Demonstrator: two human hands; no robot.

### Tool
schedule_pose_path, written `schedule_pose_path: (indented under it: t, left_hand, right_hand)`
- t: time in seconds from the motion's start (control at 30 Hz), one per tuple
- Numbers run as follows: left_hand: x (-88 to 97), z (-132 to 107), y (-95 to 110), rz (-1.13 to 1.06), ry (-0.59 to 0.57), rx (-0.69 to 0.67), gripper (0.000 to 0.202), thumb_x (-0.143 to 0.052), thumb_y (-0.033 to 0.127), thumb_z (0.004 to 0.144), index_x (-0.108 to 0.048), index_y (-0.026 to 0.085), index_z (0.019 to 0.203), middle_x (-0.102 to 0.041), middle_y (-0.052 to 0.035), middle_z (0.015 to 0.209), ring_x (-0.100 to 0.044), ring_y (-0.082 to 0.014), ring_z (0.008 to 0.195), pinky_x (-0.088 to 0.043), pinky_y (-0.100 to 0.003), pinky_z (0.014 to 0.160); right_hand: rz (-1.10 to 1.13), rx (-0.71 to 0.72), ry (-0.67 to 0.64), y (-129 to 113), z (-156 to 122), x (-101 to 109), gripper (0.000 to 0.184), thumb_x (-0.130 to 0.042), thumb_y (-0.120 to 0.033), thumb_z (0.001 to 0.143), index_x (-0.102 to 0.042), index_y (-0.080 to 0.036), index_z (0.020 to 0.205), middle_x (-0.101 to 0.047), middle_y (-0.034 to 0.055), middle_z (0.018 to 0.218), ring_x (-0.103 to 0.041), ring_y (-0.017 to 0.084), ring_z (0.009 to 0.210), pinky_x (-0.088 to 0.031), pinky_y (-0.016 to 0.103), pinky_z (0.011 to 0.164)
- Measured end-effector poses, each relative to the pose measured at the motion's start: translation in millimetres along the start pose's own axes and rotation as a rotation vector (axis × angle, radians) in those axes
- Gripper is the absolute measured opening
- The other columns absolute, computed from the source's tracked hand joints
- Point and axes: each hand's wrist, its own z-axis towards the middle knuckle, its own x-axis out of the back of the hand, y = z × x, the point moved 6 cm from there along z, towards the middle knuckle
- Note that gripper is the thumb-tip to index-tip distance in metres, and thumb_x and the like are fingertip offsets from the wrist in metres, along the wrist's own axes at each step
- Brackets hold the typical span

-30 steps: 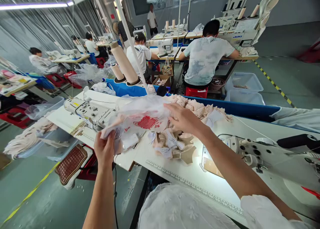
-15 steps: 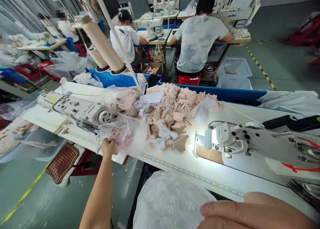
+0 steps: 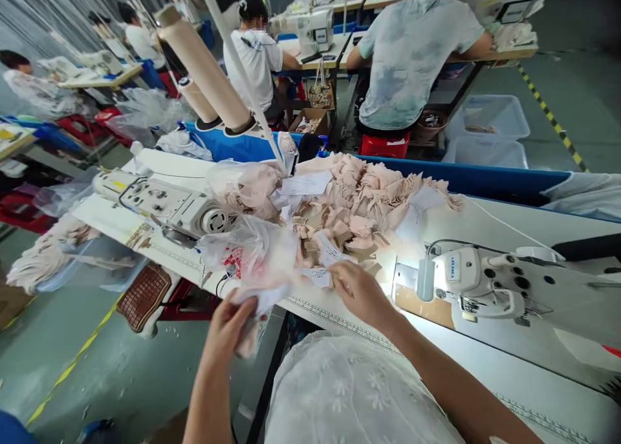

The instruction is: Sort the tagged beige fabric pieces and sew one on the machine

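My left hand (image 3: 231, 331) is closed on a white slip (image 3: 269, 298), blurred by motion, with a bit of pale pink fabric (image 3: 248, 342) hanging below it. It is over the table's front edge. To its right, my right hand (image 3: 358, 293) pinches the end of a paper strip printed with dark marks (image 3: 316, 276). That strip lies at the front of a heap of pale pink cut fabric pieces (image 3: 373, 195). A second printed strip (image 3: 330, 250) rests on the heap. Just behind my left hand is a clear plastic bag with red print (image 3: 237, 256).
A sewing machine (image 3: 478, 279) stands at the right, another (image 3: 165, 201) at the left. Tall thread cones (image 3: 206, 72) rise behind the table. A measuring tape (image 3: 339, 324) runs along the front edge. Co-workers sit at machines beyond a blue cloth trough (image 3: 495, 180).
My left hand has left the plastic bag and moved right and nearer, now with a white slip. My right hand has gone from the lower right corner to the printed strip.
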Motion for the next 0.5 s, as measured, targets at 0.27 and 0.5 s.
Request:
schedule_pose_path:
  t: [0.27, 0.5]
  left_hand:
    - [-51.2, 109.7, -2.7, 0.183, -0.025, -0.105, 0.024, -0.071, 0.035, 0.067, -0.06, 0.019, 0.083, -0.059, 0.0023, 0.067, -0.057, -0.0153, 0.061, -0.041, -0.024, 0.056]
    - [28.9, 141.9, -24.8, 0.326, 0.195, 0.015, 0.028, -0.068, 0.028, 0.082, -0.048, 0.017, 0.066, -0.039, 0.0079, 0.056, -0.034, -0.0087, 0.049, -0.03, -0.022, 0.052]
  right_hand:
    - [-0.255, -0.29, -0.033, 96.8, 24.7, -54.9, 0.023, -0.056, -0.017, 0.09, -0.055, -0.008, 0.111, -0.062, 0.0204, 0.109, -0.056, 0.035, 0.107, -0.047, 0.042, 0.086]
    - [-0.261, -0.186, -0.226, 99.5, 0.9, -48.5, 0.019, -0.048, -0.018, 0.094, -0.061, -0.017, 0.108, -0.064, 0.0075, 0.102, -0.06, 0.024, 0.096, -0.044, 0.033, 0.082]
